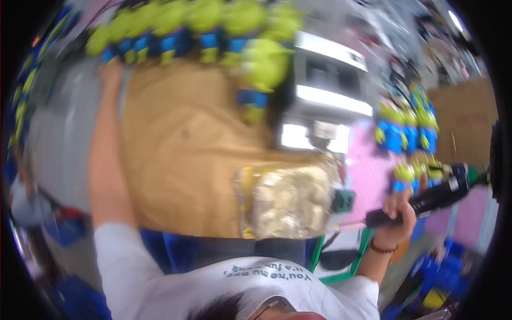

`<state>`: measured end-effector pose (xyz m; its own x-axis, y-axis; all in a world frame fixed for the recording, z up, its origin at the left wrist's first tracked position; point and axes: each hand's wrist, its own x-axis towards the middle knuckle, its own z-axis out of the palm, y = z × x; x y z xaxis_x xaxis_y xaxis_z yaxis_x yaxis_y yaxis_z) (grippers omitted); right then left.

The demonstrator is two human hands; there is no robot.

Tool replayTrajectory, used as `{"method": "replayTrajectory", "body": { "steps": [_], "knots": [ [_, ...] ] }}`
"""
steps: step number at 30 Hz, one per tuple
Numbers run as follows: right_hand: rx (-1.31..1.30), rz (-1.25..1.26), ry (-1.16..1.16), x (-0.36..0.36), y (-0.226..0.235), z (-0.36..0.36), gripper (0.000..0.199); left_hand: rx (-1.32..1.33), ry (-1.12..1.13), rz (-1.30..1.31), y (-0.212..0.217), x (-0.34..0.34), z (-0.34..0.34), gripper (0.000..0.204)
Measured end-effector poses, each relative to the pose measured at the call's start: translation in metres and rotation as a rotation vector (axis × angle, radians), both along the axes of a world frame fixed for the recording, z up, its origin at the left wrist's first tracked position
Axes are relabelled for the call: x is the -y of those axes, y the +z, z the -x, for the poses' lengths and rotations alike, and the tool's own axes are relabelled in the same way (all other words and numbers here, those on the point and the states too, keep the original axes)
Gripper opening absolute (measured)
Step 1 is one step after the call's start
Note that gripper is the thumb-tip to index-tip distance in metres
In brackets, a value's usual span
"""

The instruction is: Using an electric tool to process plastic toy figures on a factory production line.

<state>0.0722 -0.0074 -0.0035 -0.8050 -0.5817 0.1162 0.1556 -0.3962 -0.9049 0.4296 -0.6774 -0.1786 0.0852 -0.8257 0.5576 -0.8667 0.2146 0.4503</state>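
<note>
Head view, left hand: the left hand (111, 72) reaches up along the left edge of the cardboard box; the arm is stretched far out; the hand lies at the box's far left corner, just under the row of plush toys; blur hides the fingers, so whether they are spread or closed on anything cannot be told.
Head view, right hand: the right hand (401, 209) is closed around a black tool (426, 201), gripping its handle near the lower end; the tool slants up to the right, its far end close to a small plush toy (405, 176); a dark beaded bracelet (383, 248) sits on the wrist.
Cardboard box: the brown cardboard box (186, 154) fills the middle of the picture; its top is a wide flat panel.
Row of toys: green plush toys with blue bodies (202, 26) line the far edge of the box, side by side; one more toy (261, 74) hangs lower, at the box's far right corner.
Bag: a clear plastic bag with pale contents (288, 201) lies on the near right corner of the box.
Pink surface: a pink surface (365, 165) lies to the right of the box; more green and blue plush toys (408, 125) stand grouped at its far side.
Machine: a grey and white machine (330, 80) stands beyond the box's right edge.
Person: white sleeves (133, 266) show at the lower edge.
</note>
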Motion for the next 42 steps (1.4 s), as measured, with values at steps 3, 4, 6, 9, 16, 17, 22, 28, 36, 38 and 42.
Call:
{"method": "replayTrajectory", "body": {
  "steps": [3, 4, 6, 9, 16, 17, 22, 28, 36, 38, 42],
  "knots": [
    [-0.052, 0.003, -0.013, -0.013, 0.010, -0.003, 0.078, 0.121, 0.085, 0.229, 0.017, -0.007, -0.018, 0.054],
    [-0.077, -0.004, -0.035, -0.023, 0.013, -0.001, 0.083, 0.097, 0.019, 0.367, 0.031, -0.022, 0.008, 0.056],
    [-0.142, -0.010, -0.061, -0.050, 0.015, 0.005, 0.089, -0.014, -0.271, 0.652, 0.093, -0.107, 0.091, 0.053],
    [-0.192, -0.008, -0.084, -0.097, 0.012, 0.016, 0.093, -0.181, -0.910, 0.838, 0.189, -0.277, 0.218, 0.039],
    [-0.152, -0.246, -0.119, -0.141, 0.029, 0.029, 0.055, 0.156, -1.934, 0.258, 0.221, -0.512, 0.420, 0.025],
    [-0.130, -0.294, -0.086, -0.145, 0.030, 0.033, 0.039, 0.223, -1.935, 0.218, 0.212, -0.531, 0.451, 0.024],
    [-0.139, -0.441, 0.019, -0.169, 0.024, 0.044, 0.025, 0.429, -1.698, 0.587, 0.162, -0.609, 0.599, 0.016],
    [-0.118, -0.474, 0.018, -0.191, 0.005, 0.054, 0.046, 0.257, -1.610, 0.520, 0.108, -0.611, 0.640, 0.015],
    [-0.002, -0.164, -0.025, -0.180, 0.012, 0.039, 0.020, 0.008, -1.628, 0.339, 0.133, -0.578, 0.638, 0.028],
    [-0.076, -0.187, -0.045, -0.179, 0.013, 0.037, 0.024, 0.016, -1.637, 0.360, 0.142, -0.570, 0.627, 0.029],
    [-0.121, -0.214, -0.064, -0.176, 0.022, 0.028, 0.020, -0.080, -1.609, 0.303, 0.176, -0.552, 0.588, 0.019]
  ]
}}
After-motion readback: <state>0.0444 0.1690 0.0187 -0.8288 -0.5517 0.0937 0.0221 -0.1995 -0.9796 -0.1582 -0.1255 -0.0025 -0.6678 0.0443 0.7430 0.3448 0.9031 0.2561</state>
